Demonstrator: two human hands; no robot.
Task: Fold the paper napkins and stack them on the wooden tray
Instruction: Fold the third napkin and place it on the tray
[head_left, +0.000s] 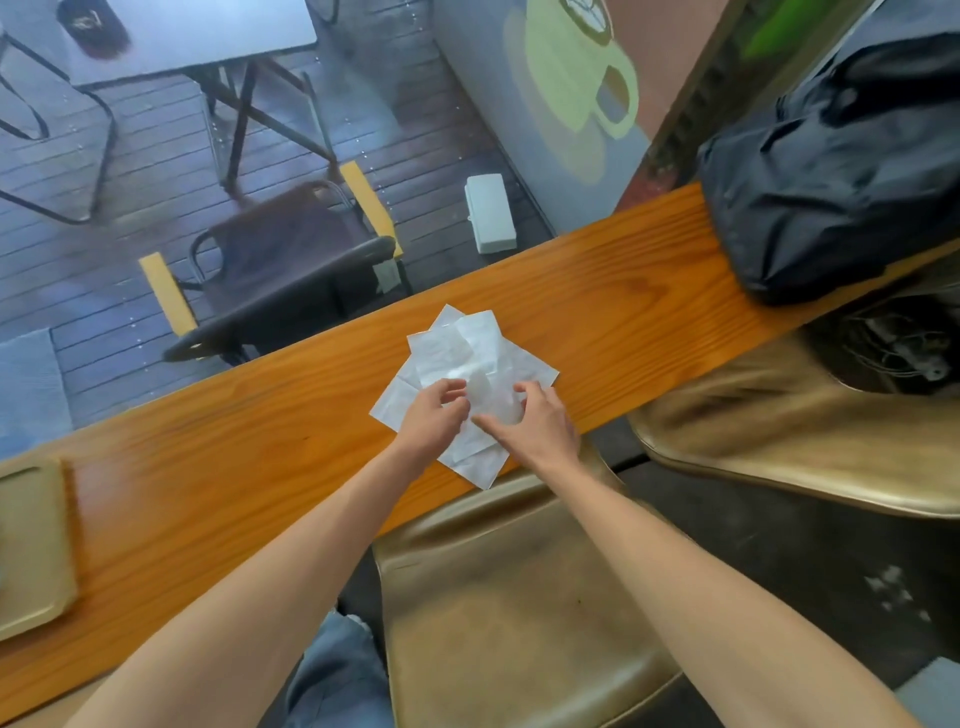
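Running diagonally from the lower left to the upper right of the frame, a long wooden counter (218, 452) of orange-brown grain carries everything of interest. Beyond its far edge, through what seems to be glass, a dark decked floor with a dark chair (280, 270) and a folding table (171, 41) fills the upper left. A black bag (841, 171) rests on the counter at the upper right. Two tan stool seats lie below the counter's near edge, one (514, 613) at the bottom centre and another (810, 447) at the right. At the far left edge, partly cut off by the frame, a pale wooden tray (31, 545) sits on the counter, well apart from the paper; no napkin can be seen on its visible part. A small white box (491, 213) lies on the decking past the counter, in the upper centre.

At the centre of the frame a loose pile of white paper napkins (452, 353) lies unfolded and overlapping on the counter, its near corner overhanging the edge. The left hand (434, 415) rests on the pile with thumb and forefinger pinched together on a raised sheet. The right hand (540, 421) lies just beside it, fingers curled onto the same crumpled sheet; motion blur leaves it uncertain how firmly that hand grips.
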